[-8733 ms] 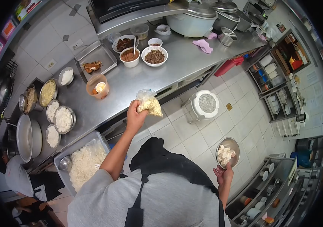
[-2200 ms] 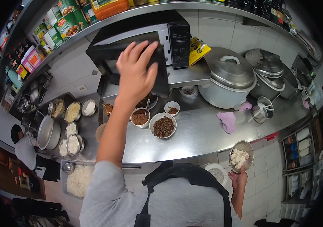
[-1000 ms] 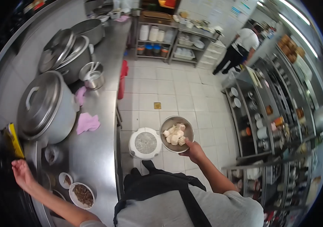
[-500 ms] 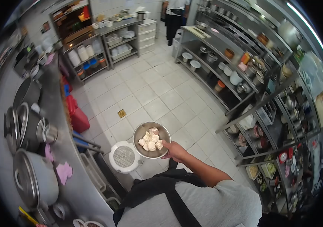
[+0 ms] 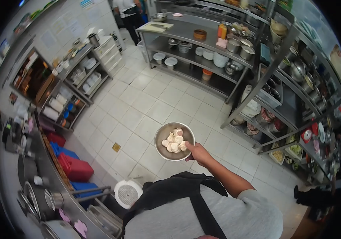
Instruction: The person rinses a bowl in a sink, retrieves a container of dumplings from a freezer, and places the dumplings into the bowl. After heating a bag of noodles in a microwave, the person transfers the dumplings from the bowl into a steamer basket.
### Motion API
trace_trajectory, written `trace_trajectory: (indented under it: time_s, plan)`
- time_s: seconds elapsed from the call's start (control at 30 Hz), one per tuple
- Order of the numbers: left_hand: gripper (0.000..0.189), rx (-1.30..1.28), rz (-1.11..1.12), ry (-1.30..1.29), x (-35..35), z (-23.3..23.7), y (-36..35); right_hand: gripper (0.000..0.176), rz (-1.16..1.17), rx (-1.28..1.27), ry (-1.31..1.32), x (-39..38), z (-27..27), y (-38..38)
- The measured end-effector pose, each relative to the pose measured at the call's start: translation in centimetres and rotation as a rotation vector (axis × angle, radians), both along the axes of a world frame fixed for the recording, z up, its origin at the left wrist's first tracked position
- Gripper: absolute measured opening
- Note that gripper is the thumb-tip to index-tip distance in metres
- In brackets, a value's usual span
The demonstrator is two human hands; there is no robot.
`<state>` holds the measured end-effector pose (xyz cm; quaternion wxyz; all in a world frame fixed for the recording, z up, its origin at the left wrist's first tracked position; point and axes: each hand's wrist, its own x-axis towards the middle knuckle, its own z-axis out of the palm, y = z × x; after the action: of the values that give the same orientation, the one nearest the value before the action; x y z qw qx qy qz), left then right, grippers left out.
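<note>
My right hand [image 5: 197,153] grips the near right rim of a round metal bowl [image 5: 163,152], thumb over the edge and fingers beneath. In the bowl lie several pale, knobbly lumps [image 5: 174,146] that look like garlic bulbs; one has a pinkish tint. The bowl is held in the air above the tiled floor, in front of my dark apron [image 5: 170,184]. My left hand is out of sight.
A metal counter [image 5: 65,217] with pots runs along the left. Red bins [image 5: 74,167] and a white round-topped stool [image 5: 128,194] stand beside it. Steel shelving [image 5: 254,101] fills the right. Another person [image 5: 128,18] stands at the back.
My view has turned to the right, so the left counter has slid down and leftward. The bowl stays in my right hand and appears slightly higher and farther right.
</note>
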<state>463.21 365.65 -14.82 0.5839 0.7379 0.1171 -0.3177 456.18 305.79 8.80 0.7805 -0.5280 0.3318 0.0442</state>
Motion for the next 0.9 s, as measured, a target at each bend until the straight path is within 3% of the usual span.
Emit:
trace_trajectory:
  time_s: [0.07, 0.13, 0.4, 0.57, 0.6, 0.63, 0.67, 0.7, 0.77, 0.83, 0.9]
  plan:
    - [0.056, 0.147, 0.112, 0.232, 0.4, 2.8, -1.9, 0.054, -0.072, 0.033, 0.004, 0.2, 1.6, -3.1]
    - [0.057, 0.181, 0.172, 0.307, 2.3, 4.1, -3.8, 0.054, -0.202, 0.047, -0.039, 0.6, 2.2, -6.0]
    - [0.059, 0.301, 0.197, 0.438, 13.1, 2.7, -8.1, 0.055, -0.384, 0.006, 0.013, 10.4, 1.3, -18.4]
    - [0.06, 0.143, 0.077, 0.357, 30.4, -2.6, -14.0, 0.057, -0.477, -0.051, -0.013, 20.2, 4.4, -24.6]
    - [0.061, -0.026, 0.008, 0.267, 34.7, -1.5, -18.1, 0.057, -0.523, -0.054, -0.012, 22.3, 4.9, -25.7]
    - [0.065, 0.07, 0.188, 0.501, 40.3, -3.0, -21.2, 0.057, -0.531, -0.053, -0.024, 23.9, 5.2, -27.2]
    - [0.07, 0.233, -0.147, 0.143, 43.8, -0.8, -28.2, 0.056, -0.547, -0.06, -0.053, 25.6, 5.8, -28.4]
    - [0.07, 0.113, 0.008, 0.389, 49.9, -1.8, -33.6, 0.056, -0.565, -0.056, -0.072, 26.8, 6.1, -29.2]
    - [0.071, -0.026, -0.135, 0.128, 55.2, 3.4, -47.2, 0.055, -0.557, -0.057, -0.055, 28.9, 6.5, -31.3]
    - [0.069, -0.1, -0.388, 0.07, 58.7, 11.3, -60.4, 0.052, -0.554, -0.086, -0.07, 31.4, 7.7, -32.8]
    - [0.067, -0.281, -0.499, 0.079, 59.6, 16.8, -70.9, 0.052, -0.588, -0.078, -0.088, 33.1, 7.5, -34.7]
